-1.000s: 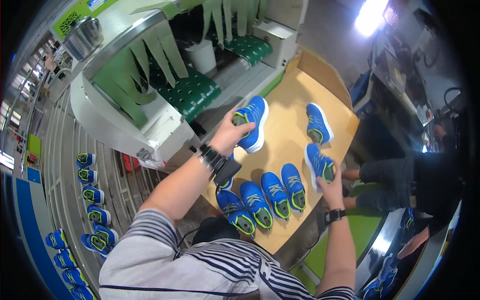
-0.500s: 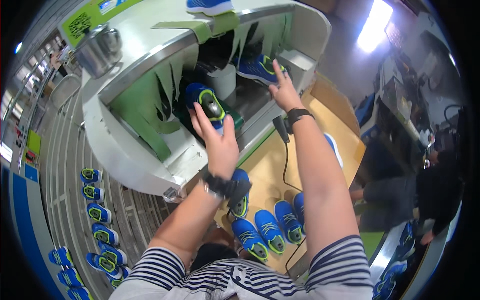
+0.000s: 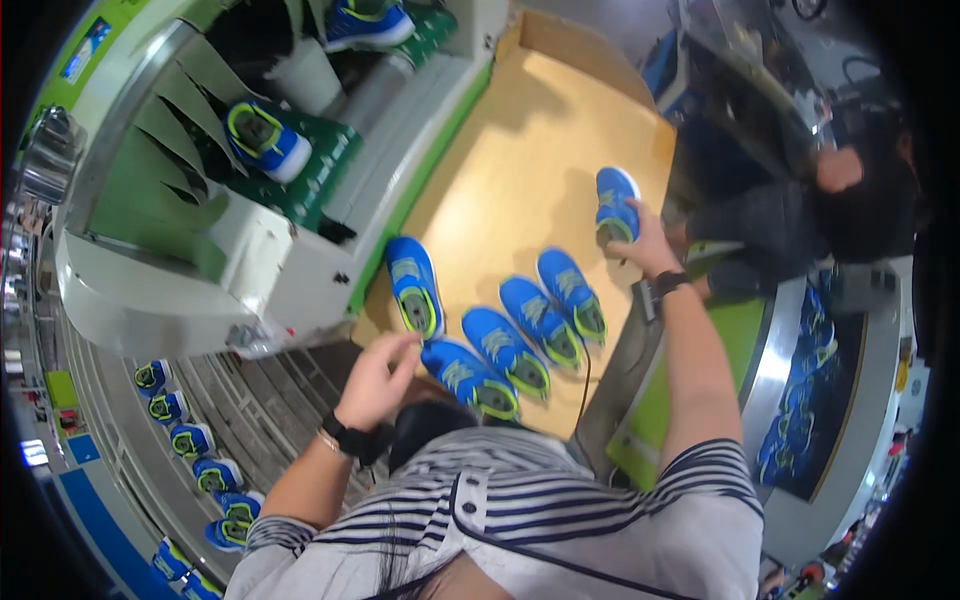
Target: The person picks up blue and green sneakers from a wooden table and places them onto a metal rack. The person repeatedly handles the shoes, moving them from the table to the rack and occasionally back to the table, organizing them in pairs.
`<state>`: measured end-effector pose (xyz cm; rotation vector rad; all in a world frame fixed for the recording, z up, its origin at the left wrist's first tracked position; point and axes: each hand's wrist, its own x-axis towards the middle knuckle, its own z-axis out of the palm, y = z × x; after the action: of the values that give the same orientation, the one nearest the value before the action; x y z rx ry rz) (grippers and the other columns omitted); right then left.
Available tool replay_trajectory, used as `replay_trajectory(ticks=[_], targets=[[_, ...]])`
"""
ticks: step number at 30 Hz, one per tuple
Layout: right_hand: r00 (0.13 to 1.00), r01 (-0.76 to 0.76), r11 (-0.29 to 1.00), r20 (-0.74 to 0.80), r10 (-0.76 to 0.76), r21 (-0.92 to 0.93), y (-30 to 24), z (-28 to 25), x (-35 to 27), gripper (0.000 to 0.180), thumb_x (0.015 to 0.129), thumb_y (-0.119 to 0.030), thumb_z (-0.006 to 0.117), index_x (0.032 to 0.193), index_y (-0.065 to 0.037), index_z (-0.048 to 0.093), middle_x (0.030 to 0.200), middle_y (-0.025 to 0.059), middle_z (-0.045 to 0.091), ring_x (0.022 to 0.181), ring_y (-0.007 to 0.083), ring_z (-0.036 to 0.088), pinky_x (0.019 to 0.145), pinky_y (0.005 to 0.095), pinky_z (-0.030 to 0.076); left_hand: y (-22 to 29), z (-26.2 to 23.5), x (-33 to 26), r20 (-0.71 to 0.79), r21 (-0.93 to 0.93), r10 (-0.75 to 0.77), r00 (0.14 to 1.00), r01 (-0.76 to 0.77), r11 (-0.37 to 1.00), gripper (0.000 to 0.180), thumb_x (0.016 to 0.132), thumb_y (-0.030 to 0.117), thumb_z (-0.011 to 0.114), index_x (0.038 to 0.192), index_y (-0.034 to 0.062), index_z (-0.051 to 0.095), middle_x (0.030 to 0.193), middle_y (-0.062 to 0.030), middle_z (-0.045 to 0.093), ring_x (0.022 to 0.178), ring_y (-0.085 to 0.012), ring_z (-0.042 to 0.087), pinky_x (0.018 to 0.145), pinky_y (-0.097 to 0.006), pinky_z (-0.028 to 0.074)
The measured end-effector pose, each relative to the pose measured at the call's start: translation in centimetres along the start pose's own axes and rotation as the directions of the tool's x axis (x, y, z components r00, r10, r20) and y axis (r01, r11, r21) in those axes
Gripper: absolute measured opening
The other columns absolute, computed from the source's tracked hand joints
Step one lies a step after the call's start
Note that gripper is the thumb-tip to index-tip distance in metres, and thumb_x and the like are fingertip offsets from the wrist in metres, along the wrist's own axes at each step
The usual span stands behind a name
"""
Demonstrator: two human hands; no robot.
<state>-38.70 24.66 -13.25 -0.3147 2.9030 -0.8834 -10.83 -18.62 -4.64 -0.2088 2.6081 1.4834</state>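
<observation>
My right hand (image 3: 648,238) is closed around the heel end of a blue sneaker (image 3: 614,195) with lime-green lining, its toe pointing away from me, at the right side of the tan board. My left hand (image 3: 378,380) has its fingers loosely bent and the thumb a little apart. Its fingertips are at the heel of another blue sneaker (image 3: 412,285), which lies beside the machine's edge; whether they touch it I cannot tell. Several matching sneakers (image 3: 500,350) stand in a slanting row just right of that hand, their dark insides showing.
At left, a machine (image 3: 190,290) with green strip curtains has a sneaker (image 3: 265,140) and another sneaker (image 3: 368,22) on its green belt. More sneakers (image 3: 192,440) line a slatted conveyor at lower left. A person (image 3: 840,210) in dark clothes stands at right, near a bin of sneakers (image 3: 800,400).
Both hands have come back from the machine, leaving two sneakers on its belt. My right hand has taken hold of a sneaker on the board. The view has swung right.
</observation>
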Motion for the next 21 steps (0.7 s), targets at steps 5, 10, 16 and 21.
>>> replay_trajectory(ticks=[5,10,16,21], targets=[[0.849,-0.512,0.501,0.500,0.171,0.698,3.5,-7.5,-8.8,0.066,0.090,-0.017,0.065,0.150,-0.008,0.040,0.135,0.0137,0.056,0.122,0.0252,0.058,0.105,0.0372,0.046,1.1,2.1,0.3,-0.003,-0.036,-0.043,0.999,0.043,0.998,0.029,0.095,0.011,0.063,0.122,0.0006,0.065,0.116,-0.0180,0.067,0.111,-0.0341,0.064,0.097,-0.039,0.049],[0.953,-0.303,0.626,0.248,0.176,0.718,3.1,0.8,-12.2,0.060,0.091,-0.013,0.060,0.149,-0.006,0.047,0.152,0.0132,0.045,0.143,0.0222,0.040,0.116,0.0332,0.033,4.2,9.2,2.3,0.085,0.099,0.246,0.966,-0.254,0.962,0.039,0.094,0.017,0.067,0.130,0.0045,0.061,0.142,-0.0172,0.056,0.134,-0.0364,0.049,0.113,-0.045,0.037],[0.942,-0.285,0.458,0.159,0.295,0.842,-0.3,2.3,-14.5,0.066,0.096,-0.021,0.067,0.154,-0.005,0.038,0.147,0.0181,0.050,0.137,0.0242,0.047,0.111,0.0356,0.040,4.6,16.8,2.9,0.220,0.490,0.300,0.928,-0.371,0.789,0.063,0.096,0.030,0.063,0.152,0.0095,0.041,0.154,-0.0203,0.042,0.143,-0.0422,0.038,0.117,-0.052,0.028],[0.944,-0.324,0.871,0.179,0.276,0.370,-3.9,1.2,-12.9,0.053,0.080,-0.024,0.077,0.127,-0.004,0.062,0.115,0.0260,0.067,0.105,0.0366,0.067,0.087,0.0433,0.055,4.5,16.5,2.7,0.204,0.350,0.339,0.919,-0.391,0.851,0.065,0.092,0.022,0.067,0.150,0.0036,0.043,0.152,-0.0250,0.044,0.142,-0.0402,0.041,0.116,-0.049,0.031]])
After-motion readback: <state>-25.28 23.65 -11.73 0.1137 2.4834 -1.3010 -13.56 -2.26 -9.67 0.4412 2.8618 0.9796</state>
